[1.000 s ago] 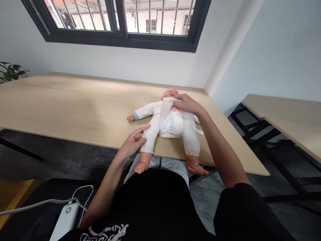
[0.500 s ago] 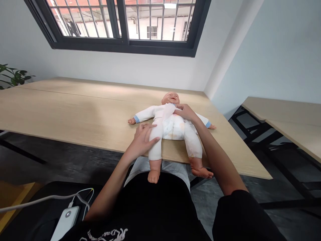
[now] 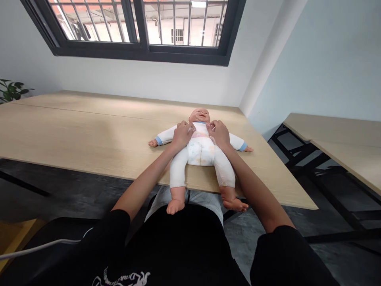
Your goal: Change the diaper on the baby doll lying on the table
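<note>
Below a barred, dark-framed window, a pale wooden table stretched out before you, a leafy plant at its far left. Near its front edge, a doll lay on its back, arms outspread, bare feet hanging past the edge. Your left hand and right hand were at opposite sides of its waist, fingers curled inward by the white diaper; whether they pinched its thin, translucent sides could not be told.
</note>
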`<move>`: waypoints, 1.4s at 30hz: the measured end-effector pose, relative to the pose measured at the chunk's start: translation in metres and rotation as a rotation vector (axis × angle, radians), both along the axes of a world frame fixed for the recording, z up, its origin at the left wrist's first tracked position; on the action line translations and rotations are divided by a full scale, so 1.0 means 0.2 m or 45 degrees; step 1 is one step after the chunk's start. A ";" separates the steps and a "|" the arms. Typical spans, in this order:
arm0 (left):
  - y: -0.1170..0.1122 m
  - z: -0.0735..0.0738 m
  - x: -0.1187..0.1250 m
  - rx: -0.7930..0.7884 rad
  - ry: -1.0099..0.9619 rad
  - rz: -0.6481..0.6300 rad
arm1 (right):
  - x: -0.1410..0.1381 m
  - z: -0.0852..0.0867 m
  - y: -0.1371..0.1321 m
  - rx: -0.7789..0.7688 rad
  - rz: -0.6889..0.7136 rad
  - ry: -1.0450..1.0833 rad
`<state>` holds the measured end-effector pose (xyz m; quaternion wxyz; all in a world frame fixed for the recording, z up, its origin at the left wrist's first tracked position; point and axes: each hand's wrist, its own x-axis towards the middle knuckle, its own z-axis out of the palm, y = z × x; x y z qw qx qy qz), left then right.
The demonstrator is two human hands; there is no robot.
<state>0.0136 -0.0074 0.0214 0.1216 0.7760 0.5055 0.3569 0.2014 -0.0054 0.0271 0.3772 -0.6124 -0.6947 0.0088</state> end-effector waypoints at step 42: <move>0.13 0.09 0.20 -0.144 0.342 -0.861 | 0.46 -0.15 -0.35 -0.390 -0.048 0.427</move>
